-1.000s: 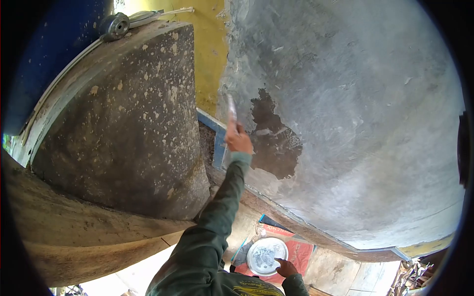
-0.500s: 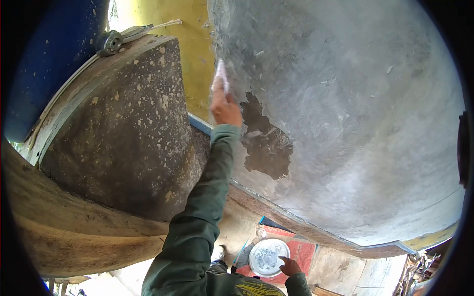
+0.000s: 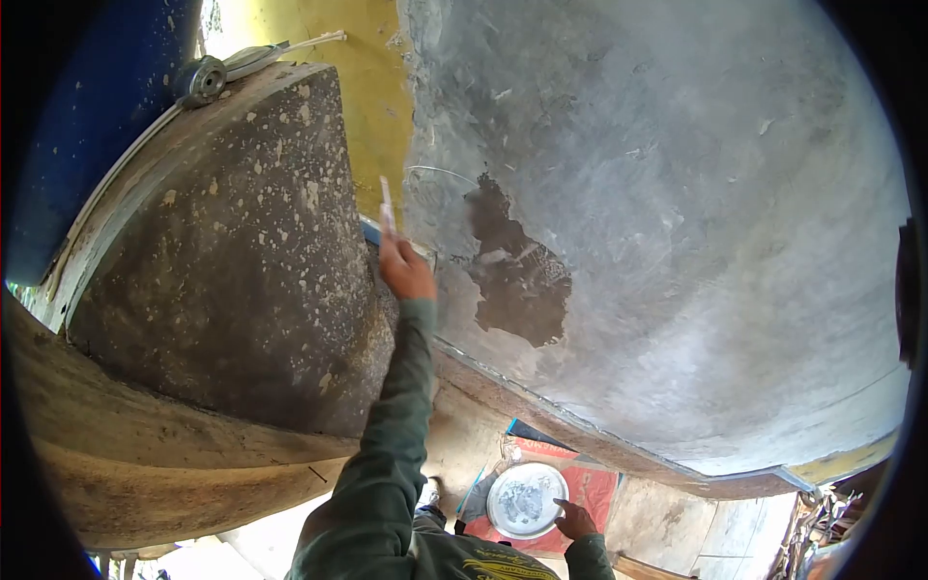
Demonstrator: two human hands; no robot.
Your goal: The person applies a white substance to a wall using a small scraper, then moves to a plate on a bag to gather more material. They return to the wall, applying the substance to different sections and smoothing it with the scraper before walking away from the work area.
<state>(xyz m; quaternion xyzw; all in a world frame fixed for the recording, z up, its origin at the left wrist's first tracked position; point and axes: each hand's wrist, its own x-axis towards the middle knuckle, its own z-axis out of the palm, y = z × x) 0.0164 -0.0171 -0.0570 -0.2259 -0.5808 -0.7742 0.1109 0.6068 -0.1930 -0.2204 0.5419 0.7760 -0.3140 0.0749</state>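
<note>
My left hand [image 3: 407, 269], at the end of an outstretched green sleeve, grips a thin, pale flat scraper [image 3: 387, 205] that shows nearly edge-on. It points upward beside the left edge of the grey plastered wall [image 3: 677, 242], in front of the yellow wall strip [image 3: 372, 116]. Right of this hand, the plaster has a darker brown patch [image 3: 527, 290] with a ragged outline. Low in the view, my right hand [image 3: 576, 521] holds a round, light metal plate [image 3: 527, 531] by its right rim, thumb over the top. Grey paste [image 3: 527, 501] is smeared on the plate.
A speckled dark slab [image 3: 222, 261] juts out at the left, with a cable and a round metal piece [image 3: 206, 81] on its top edge. A red printed sack [image 3: 590, 483] lies on the floor below the plate. Sticks [image 3: 822, 532] are piled at lower right.
My left hand has moved down and to the left with the scraper, from the plaster's upper left edge. My right hand and the plate have hardly moved.
</note>
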